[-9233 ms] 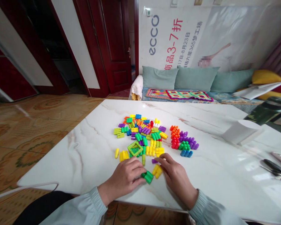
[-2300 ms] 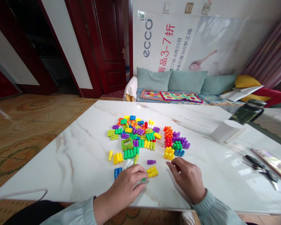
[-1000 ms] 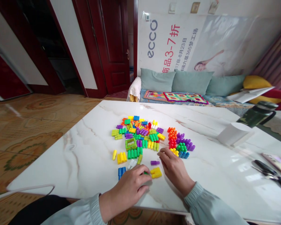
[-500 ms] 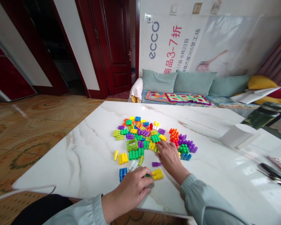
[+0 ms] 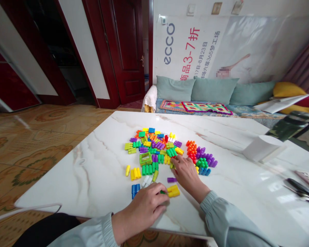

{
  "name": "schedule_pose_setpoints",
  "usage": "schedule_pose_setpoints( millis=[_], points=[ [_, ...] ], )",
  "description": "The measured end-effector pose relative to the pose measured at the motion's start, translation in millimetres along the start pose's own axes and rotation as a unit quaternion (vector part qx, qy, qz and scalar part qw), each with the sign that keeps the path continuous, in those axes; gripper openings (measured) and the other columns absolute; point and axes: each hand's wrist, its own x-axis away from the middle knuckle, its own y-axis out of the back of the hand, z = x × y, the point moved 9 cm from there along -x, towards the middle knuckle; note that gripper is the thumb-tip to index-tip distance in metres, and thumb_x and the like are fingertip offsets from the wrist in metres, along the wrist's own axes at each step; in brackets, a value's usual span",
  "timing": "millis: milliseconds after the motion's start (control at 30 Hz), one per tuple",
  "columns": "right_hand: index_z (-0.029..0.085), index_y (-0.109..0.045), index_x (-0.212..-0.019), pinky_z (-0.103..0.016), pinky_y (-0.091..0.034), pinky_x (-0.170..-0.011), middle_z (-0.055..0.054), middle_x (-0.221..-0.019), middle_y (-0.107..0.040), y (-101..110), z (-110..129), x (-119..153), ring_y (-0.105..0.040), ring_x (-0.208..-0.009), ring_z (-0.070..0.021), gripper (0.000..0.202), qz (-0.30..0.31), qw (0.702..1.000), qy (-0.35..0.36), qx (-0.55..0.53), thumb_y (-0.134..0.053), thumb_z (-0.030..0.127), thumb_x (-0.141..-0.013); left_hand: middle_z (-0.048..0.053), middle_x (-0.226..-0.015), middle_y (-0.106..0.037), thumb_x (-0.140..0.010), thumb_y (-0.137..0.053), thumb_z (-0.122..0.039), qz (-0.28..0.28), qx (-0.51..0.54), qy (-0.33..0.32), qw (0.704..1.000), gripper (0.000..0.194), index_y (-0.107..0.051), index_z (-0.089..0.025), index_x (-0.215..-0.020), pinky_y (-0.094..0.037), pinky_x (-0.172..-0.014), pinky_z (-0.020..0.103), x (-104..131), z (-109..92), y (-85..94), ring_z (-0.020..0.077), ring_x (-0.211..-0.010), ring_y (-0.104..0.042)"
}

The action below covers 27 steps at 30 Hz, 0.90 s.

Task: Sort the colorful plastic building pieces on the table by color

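My left hand (image 5: 146,206) rests low over the front of the table, its fingers curled over a green building block (image 5: 162,192) that is mostly hidden. A yellow block (image 5: 173,190) lies just beyond those fingertips. At the right side of the loose pile, my right hand (image 5: 185,171) has its fingers bent down among the blocks. A yellow-green block (image 5: 172,165) and a bit of red show at its fingertips; what it grips is hidden. Between the hands lies a purple block (image 5: 171,179). To the left are white blocks (image 5: 146,181) and blue blocks (image 5: 135,190).
Joined blocks in orange (image 5: 191,149), purple (image 5: 207,157), green (image 5: 202,162) and blue (image 5: 204,171) stand right of the pile. A square green frame piece (image 5: 145,158) lies in the pile. Farther right are a white box (image 5: 263,149), a camouflage flask (image 5: 288,126) and black-handled scissors (image 5: 300,188).
Both hands stay almost where they were, with only a slight shift of the right fingers at the pile. The blocks look the same.
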Motion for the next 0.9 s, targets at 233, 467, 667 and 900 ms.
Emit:
schedule_pose_setpoints(
  millis=[233,467,667,900],
  points=[
    [0.015,-0.065,-0.104,-0.035,-0.044,-0.076,-0.010,-0.096,-0.066,18,-7,5,-0.062,-0.081,-0.0206,0.025,-0.065,0.966,-0.043,-0.245,-0.057,0.021,-0.081,0.006,-0.109,-0.065,-0.083,-0.060,-0.008,-0.052,0.098,0.015,0.994,0.028,-0.066,-0.022,-0.106,-0.050,-0.088,0.030,-2,2,12.5,0.0186,-0.098,-0.062],
    [0.017,-0.065,-0.096,-0.031,-0.051,-0.073,-0.006,-0.091,-0.068,6,12,33,-0.063,-0.073,-0.0159,0.028,0.033,0.580,-0.164,-0.797,-0.067,0.038,-0.078,0.000,-0.082,-0.060,-0.081,-0.066,-0.029,-0.234,0.423,0.192,0.854,0.019,-0.053,-0.018,-0.090,-0.053,-0.061,0.024,2,55,33.1,0.0142,-0.072,-0.061],
    [0.015,-0.067,-0.080,-0.025,-0.048,-0.068,-0.004,-0.077,-0.067,-8,39,50,-0.062,-0.068,-0.0135,0.030,0.099,0.490,-0.167,-0.850,-0.071,0.045,-0.078,0.004,-0.080,-0.062,-0.074,-0.075,-0.038,-0.164,0.480,0.209,0.836,0.039,-0.061,-0.011,-0.099,-0.054,-0.058,0.024,-3,57,16.4,0.0143,-0.071,-0.060],
    [0.014,-0.065,-0.073,-0.027,-0.048,-0.066,-0.004,-0.067,-0.066,-13,39,53,-0.063,-0.063,-0.0137,0.045,0.087,0.558,-0.153,-0.811,-0.066,0.059,-0.079,0.000,-0.068,-0.058,-0.069,-0.078,-0.036,-0.148,0.470,0.231,0.839,0.034,-0.063,-0.011,-0.087,-0.053,-0.052,0.024,-1,56,7.2,0.0137,-0.063,-0.058]
  ],
)
